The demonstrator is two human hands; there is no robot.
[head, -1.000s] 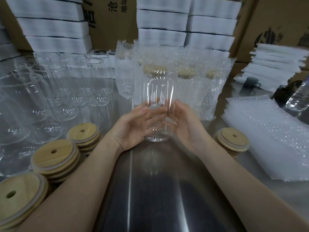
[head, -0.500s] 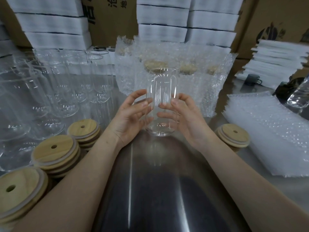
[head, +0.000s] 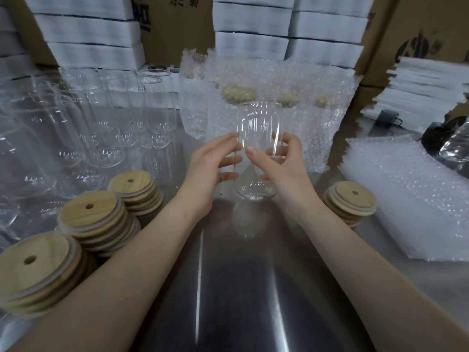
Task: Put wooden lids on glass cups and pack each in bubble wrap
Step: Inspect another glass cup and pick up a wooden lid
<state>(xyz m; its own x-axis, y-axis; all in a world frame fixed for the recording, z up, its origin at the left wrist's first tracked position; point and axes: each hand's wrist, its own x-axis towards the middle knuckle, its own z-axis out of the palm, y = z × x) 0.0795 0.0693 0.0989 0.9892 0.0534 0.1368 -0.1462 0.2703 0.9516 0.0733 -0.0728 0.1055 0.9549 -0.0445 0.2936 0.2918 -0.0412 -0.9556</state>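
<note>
Plainly, we held the lidless glass cup (head: 257, 125) upright for lidding: our right hand (head: 280, 165) curled round it, our left hand (head: 212, 163) braced its side with spread fingers.

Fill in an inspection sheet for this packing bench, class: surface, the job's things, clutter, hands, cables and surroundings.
Surface: shiny metal table, reflecting the cup.
Job's things: lidless glass cup held upright at centre; wooden lids stacked left and right; bubble wrap stack on the right; wrapped cups standing behind; empty cups on the left.
Clutter: dark mug at far right.
Hands: right hand grips the glass cup; left hand touches its side with straight fingers.
Cables: nothing seen.
Surroundings: white boxes and cardboard cartons stacked behind.
</note>
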